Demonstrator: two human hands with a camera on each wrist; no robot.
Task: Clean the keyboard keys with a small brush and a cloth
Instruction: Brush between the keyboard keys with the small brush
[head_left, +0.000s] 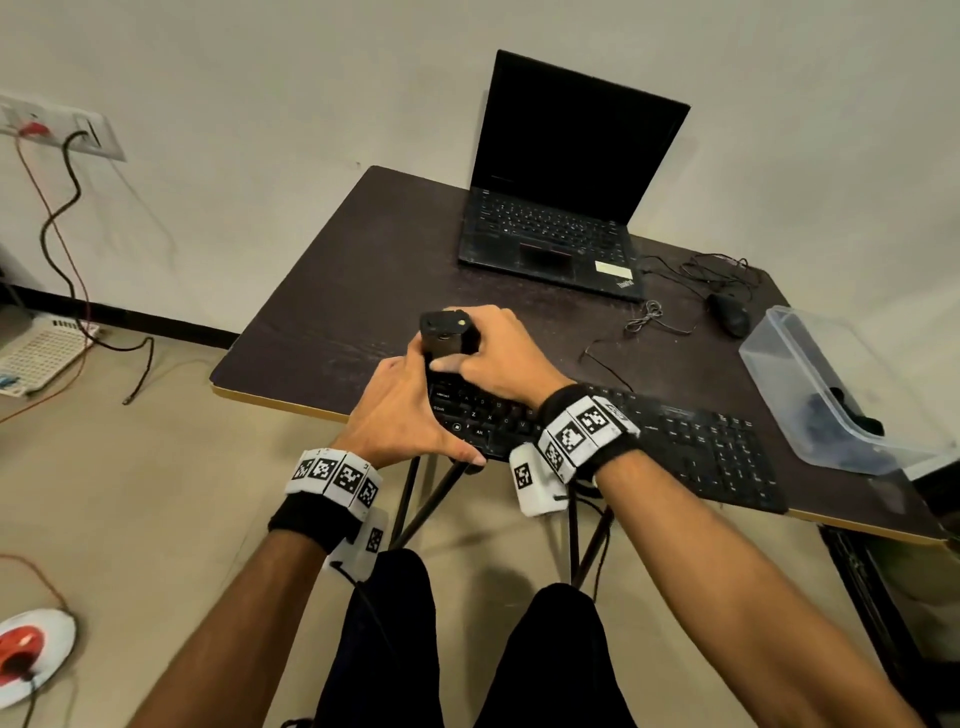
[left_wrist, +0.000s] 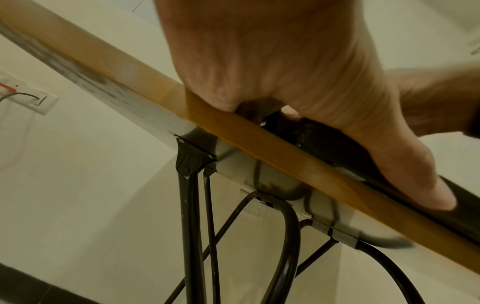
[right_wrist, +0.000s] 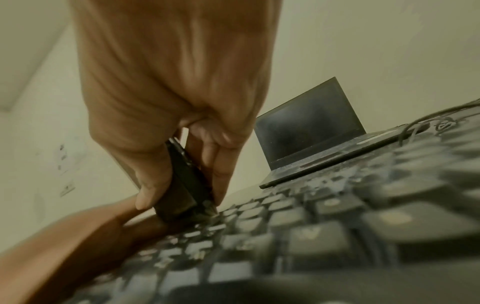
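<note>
Left hand (head_left: 402, 415) grips keyboard (head_left: 675, 447) end; right hand (head_left: 493, 353) holds brush (head_left: 444, 338) upright.

Black keyboard (head_left: 675, 441) w/ white legends under my hands. Brush (head_left: 445, 338) in my right hand (head_left: 493, 358) is black, small pale dot on top. Both wrists: black bands w/ white blocks of black-and-white square codes (head_left: 582, 431). Table (head_left: 353, 291) beyond my left hand (head_left: 400, 415): dark brown top, tan-orange edge strip, black legs. Past the brush, black laptop (head_left: 561, 208), dark screen, red line at trackpad, white sticker. Right of my right hand: black mouse (head_left: 730, 313), black cables, clear tub (head_left: 810, 384) w/ sth dark inside. Walls cream, floor beige. Left: white socket plate, red and black wires.
</note>
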